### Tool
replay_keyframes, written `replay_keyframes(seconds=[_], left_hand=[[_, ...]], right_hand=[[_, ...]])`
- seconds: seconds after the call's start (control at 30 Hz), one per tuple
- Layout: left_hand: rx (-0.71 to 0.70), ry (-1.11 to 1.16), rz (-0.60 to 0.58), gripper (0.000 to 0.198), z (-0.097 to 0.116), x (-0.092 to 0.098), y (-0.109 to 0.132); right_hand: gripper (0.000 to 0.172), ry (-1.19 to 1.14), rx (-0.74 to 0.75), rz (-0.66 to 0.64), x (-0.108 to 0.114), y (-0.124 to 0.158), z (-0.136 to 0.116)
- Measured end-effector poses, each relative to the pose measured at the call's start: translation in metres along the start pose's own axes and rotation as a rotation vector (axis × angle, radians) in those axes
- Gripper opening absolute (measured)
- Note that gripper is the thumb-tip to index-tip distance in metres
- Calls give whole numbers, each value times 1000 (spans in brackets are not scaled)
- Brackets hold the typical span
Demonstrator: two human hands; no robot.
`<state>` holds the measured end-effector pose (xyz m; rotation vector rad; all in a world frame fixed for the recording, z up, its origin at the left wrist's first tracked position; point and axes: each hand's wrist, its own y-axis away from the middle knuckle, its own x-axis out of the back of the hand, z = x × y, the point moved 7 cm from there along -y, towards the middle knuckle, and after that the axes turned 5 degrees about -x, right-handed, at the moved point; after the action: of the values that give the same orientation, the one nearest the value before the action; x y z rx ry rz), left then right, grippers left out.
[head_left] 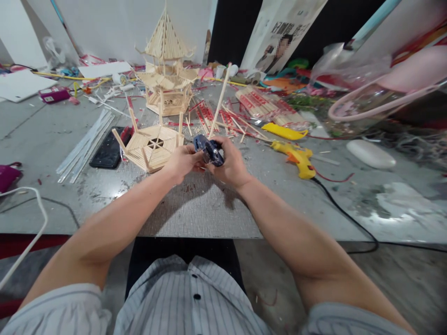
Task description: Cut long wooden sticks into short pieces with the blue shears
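Over the near middle of the table, both hands are closed around a small dark blue tool (209,151) whose exact kind I cannot make out. The fingers of my left hand (179,163) pinch its left side. My right hand (231,163) grips its right side, with the thumb and fingers curled round it. A long pale wooden stick (220,100) rises at a tilt from behind the tool; its lower end is hidden. Just left of my hands sits a hexagonal stick-built platform (139,151) with short upright posts and a dark hole in its centre.
A tiered stick-built pagoda (164,83) stands behind. To the right are a yellow glue gun (296,158) with a black cord, a yellow-handled cutter (284,131) and packs of chopsticks (265,104). Clear glue sticks (85,144) and a black phone (108,151) lie left.
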<state>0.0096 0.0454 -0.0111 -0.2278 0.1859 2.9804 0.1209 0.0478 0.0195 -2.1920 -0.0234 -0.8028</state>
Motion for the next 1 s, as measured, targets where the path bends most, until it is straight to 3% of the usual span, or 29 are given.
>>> replay_keyframes(seconds=[0.2, 0.7, 1.0], left_hand=[[-40, -76, 53, 18, 4, 1, 3], [-53, -81, 7, 20, 5, -2, 2], [-46, -34, -24, 22, 2, -3, 2]], right_hand=[[43, 15, -4, 4, 1, 0, -1], [45, -7, -46, -94, 0, -1, -2], [42, -34, -52, -75, 2, -2, -3]])
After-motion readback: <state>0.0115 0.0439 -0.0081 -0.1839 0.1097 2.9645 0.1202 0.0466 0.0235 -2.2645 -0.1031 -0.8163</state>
